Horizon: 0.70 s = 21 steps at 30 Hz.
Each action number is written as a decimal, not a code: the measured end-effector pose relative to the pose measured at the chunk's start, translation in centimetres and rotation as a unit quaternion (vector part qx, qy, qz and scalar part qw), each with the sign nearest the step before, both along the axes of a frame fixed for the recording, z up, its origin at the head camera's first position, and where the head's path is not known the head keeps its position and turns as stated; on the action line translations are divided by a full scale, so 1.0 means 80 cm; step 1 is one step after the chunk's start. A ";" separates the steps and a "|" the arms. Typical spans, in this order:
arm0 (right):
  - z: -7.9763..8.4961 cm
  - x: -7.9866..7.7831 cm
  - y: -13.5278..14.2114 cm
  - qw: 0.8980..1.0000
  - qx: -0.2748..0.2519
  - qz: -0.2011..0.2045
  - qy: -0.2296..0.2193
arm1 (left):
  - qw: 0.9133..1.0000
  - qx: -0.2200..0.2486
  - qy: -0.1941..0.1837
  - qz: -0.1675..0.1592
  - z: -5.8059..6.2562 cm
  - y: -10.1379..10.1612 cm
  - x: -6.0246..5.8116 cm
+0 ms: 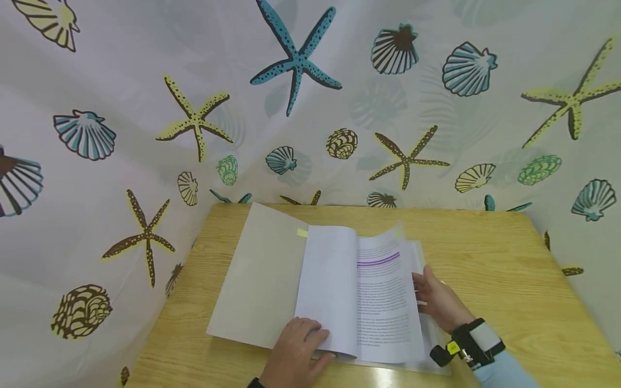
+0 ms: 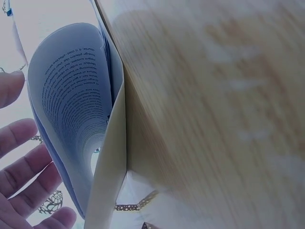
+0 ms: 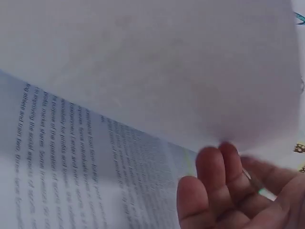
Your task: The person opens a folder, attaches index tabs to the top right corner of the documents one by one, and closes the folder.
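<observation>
A bound booklet [image 1: 264,280] lies spread on the table, its plain pale cover turned to the left. Turned-over sheets [image 1: 330,285] curl up beside the cover, blank side up; the left wrist view shows print inside their curl. My left hand [image 1: 298,345] rests at their lower left corner, fingers spread. To the right, a printed page [image 1: 383,302] with purple lines across its text rises at its right edge. My right hand [image 1: 439,299] is at that edge, fingertips against the page's underside. In the right wrist view its fingers [image 3: 209,167] bend gently below the blank sheet.
Yellow tabs [image 1: 302,233] stick to the page edges near the top. The wooden table [image 1: 495,269] extends on both sides of the booklet. A pale curtain [image 1: 339,108] printed with shells and starfish hangs behind the table and along its sides.
</observation>
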State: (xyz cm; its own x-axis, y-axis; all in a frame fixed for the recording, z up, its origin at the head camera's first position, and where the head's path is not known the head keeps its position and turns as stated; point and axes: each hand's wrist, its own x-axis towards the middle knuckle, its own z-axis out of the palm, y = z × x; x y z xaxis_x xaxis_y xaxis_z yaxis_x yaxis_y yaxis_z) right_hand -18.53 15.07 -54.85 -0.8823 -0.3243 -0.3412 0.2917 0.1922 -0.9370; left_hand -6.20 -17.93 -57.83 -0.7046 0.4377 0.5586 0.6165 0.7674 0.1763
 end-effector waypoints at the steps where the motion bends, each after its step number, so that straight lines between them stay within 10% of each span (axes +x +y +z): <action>1: -0.002 0.000 -0.005 1.000 -0.001 0.007 0.000 | 1.000 0.000 -0.001 0.002 0.000 0.000 0.000; 8: -0.007 0.002 -0.050 0.993 0.053 0.082 0.059 | 0.999 0.026 0.013 0.015 0.000 0.000 0.001; 14: -0.004 0.012 -0.084 0.957 0.114 0.148 0.224 | 0.994 0.094 0.011 0.050 0.004 -0.001 0.000; 21: -0.009 0.017 -0.113 0.922 0.180 0.175 0.296 | 0.981 0.150 -0.005 0.125 0.015 -0.009 -0.001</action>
